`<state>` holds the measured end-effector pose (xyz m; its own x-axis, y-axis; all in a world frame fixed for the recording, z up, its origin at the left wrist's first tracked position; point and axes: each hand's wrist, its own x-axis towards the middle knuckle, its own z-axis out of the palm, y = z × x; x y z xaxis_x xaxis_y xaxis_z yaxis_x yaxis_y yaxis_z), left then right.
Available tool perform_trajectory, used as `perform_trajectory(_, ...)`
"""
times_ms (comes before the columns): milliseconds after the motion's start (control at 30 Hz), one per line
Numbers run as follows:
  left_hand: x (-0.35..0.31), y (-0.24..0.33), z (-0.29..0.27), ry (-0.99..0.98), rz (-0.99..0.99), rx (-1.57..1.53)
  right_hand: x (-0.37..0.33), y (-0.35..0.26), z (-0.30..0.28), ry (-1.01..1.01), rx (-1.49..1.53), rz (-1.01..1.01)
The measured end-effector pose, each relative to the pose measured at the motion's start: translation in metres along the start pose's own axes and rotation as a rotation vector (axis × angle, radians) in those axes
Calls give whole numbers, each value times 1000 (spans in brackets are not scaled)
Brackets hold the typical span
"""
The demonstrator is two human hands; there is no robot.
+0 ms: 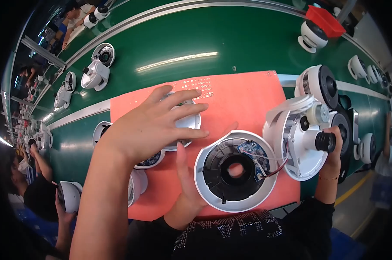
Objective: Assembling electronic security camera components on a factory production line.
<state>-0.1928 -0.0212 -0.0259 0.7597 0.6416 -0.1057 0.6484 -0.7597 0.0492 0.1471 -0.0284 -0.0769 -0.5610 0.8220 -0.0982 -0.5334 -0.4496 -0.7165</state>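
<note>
Dome-camera base ring [235,171], circuit board exposed, unassembled; right hand [332,143] fingers grip lens module [306,145]; left hand [154,125] fingers spread wide over a cover [185,123].

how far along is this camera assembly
Done: the circuit board sits in the round white housing, wired to the camera body. In hand: right hand holds the lens on that body; left hand steadies the housing. Left: housing and body lie apart; another arm reaches over a white cover on the orange mat.
</note>
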Motion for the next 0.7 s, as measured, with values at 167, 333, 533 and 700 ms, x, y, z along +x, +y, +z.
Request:
perform_trajectory(167, -11, -8, 5, 3, -33, 60, -19, 32, -41, 283, -158, -12)
perform_trajectory(333, -21, 44, 36, 553, -152, -733, -19, 74, -53, 359, -189, -24)
perform_trajectory(533, -84, 128, 88, 860, -314, -2556, -16, 81, 70, 437, -1075, -322)
perform_trajectory(700, -137, 88, 55, 755, -301, -2532, 26, 100, 206, 35, -1812, -774)
